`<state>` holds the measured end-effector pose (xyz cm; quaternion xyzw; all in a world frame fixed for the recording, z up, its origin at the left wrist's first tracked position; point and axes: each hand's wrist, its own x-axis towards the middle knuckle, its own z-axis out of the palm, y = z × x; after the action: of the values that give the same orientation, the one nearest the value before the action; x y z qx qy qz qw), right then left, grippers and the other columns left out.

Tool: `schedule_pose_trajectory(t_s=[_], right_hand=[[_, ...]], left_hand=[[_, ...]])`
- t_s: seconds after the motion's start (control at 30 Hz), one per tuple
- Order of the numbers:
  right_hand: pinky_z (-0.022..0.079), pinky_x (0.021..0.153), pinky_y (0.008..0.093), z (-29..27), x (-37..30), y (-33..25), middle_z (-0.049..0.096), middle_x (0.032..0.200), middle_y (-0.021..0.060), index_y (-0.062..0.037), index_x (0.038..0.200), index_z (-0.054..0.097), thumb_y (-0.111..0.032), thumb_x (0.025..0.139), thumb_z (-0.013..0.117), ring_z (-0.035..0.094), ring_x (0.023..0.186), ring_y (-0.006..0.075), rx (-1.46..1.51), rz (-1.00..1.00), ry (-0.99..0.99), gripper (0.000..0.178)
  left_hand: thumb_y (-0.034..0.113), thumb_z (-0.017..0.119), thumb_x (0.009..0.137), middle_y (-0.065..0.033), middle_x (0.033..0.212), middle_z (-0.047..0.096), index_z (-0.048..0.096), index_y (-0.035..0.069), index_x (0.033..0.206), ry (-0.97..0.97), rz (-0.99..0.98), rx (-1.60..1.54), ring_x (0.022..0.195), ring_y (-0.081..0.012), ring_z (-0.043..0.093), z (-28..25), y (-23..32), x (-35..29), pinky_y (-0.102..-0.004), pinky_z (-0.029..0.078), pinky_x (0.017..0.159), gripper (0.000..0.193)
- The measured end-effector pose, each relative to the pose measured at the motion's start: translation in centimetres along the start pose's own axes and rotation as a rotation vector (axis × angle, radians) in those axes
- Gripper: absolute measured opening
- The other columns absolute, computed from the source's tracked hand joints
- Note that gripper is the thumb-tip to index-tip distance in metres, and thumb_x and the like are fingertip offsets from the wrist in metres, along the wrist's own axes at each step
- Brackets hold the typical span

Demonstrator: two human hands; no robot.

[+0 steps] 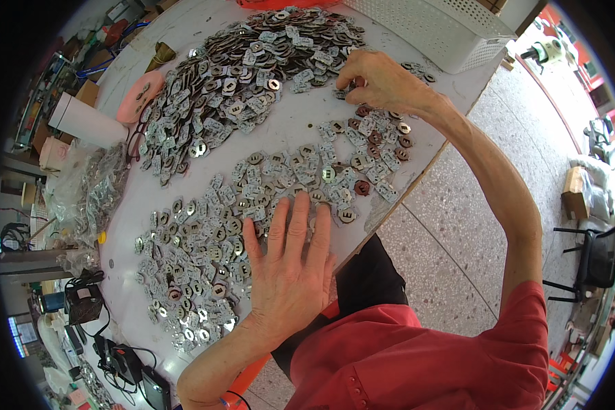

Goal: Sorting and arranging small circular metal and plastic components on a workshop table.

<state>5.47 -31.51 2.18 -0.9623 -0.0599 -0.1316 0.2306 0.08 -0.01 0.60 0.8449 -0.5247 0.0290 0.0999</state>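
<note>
My left hand (287,266) lies flat with its fingers spread on a loose layer of small stamped metal parts (205,246), each with a round centre. At the upper right, my right hand (383,83) is closed, fingertips curled down to the tabletop. Something small and dark shows between its thumb and fingers, too hidden to name. Just below that hand, scattered metal parts (372,147) include several with reddish-brown discs. A large heap of similar parts (253,61) rises across the far side, left of my right hand.
A white perforated plastic basket (451,34) stands at the far right corner. Along the left edge are a pink dish (140,96) with a few parts, a white cylinder (85,121), plastic bags (92,184) and black cabled devices (119,359). The table edge (417,181) runs beneath my right forearm.
</note>
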Motion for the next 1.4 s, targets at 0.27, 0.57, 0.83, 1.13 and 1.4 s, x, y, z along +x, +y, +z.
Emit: schedule_pose_trajectory(t_s=[0.27, 0.57, 0.83, 1.13, 1.4], right_hand=[[0.05, 0.068, 0.034, 0.4, 0.0, -0.3, 0.059, 0.086, 0.0101, 0.0021, 0.078, 0.064, -0.005, 0.072, 0.068, 0.059, 0.074, 0.0203, -0.024, -0.024, -0.014, 0.01], [0.051, 0.07, 0.0344, -0.4, -1.7, -2.4, 0.065, 0.082, 0.0102, 0.0011, 0.082, 0.067, -0.006, 0.074, 0.068, 0.063, 0.077, 0.021, 0.076, 0.007, -0.134, 0.011], [0.053, 0.076, 0.0369, -2.5, -3.6, 0.1, 0.07, 0.087, 0.0131, -0.0006, 0.095, 0.071, -0.009, 0.079, 0.066, 0.067, 0.081, 0.0261, 0.029, 0.102, 0.123, 0.018], [0.053, 0.077, 0.0419, -0.5, -0.6, 1.9, 0.07, 0.086, 0.0116, -0.0032, 0.098, 0.07, -0.019, 0.076, 0.068, 0.068, 0.084, 0.0302, -0.168, 0.308, 0.212, 0.027], [0.051, 0.08, 0.038, -1.2, -0.6, 3.4, 0.07, 0.091, 0.012, -0.0031, 0.105, 0.067, -0.02, 0.076, 0.069, 0.067, 0.086, 0.0269, -0.261, 0.404, 0.134, 0.034]], left_hand=[[0.022, 0.061, 0.086, -0.0183, 0.152, 0.031, 0.039, 0.004, 0.144, -0.02, 0.005, -0.002, 0.137, -0.0372, 0.032, -0.2, 0.1, 0.1, -0.0645, 0.018, 0.109, 0.064], [0.023, 0.059, 0.087, -0.0184, 0.152, 0.03, 0.04, 0.004, 0.143, -0.011, 0.003, 0.014, 0.137, -0.0369, 0.033, -0.1, 0.1, 0.0, -0.0643, 0.018, 0.109, 0.062], [0.023, 0.058, 0.088, -0.0178, 0.152, 0.03, 0.04, 0.004, 0.144, -0.027, 0.006, 0.017, 0.137, -0.0366, 0.033, -0.2, 0.2, 0.1, -0.0642, 0.019, 0.109, 0.062], [0.023, 0.059, 0.087, -0.0185, 0.152, 0.031, 0.041, 0.004, 0.143, -0.009, 0.011, 0.019, 0.136, -0.0372, 0.033, -0.1, 0.0, 0.0, -0.0649, 0.019, 0.108, 0.062], [0.022, 0.06, 0.087, -0.0187, 0.152, 0.03, 0.04, 0.004, 0.144, -0.022, 0.009, 0.0, 0.138, -0.037, 0.032, -0.2, 0.1, 0.0, -0.0648, 0.018, 0.109, 0.063]])
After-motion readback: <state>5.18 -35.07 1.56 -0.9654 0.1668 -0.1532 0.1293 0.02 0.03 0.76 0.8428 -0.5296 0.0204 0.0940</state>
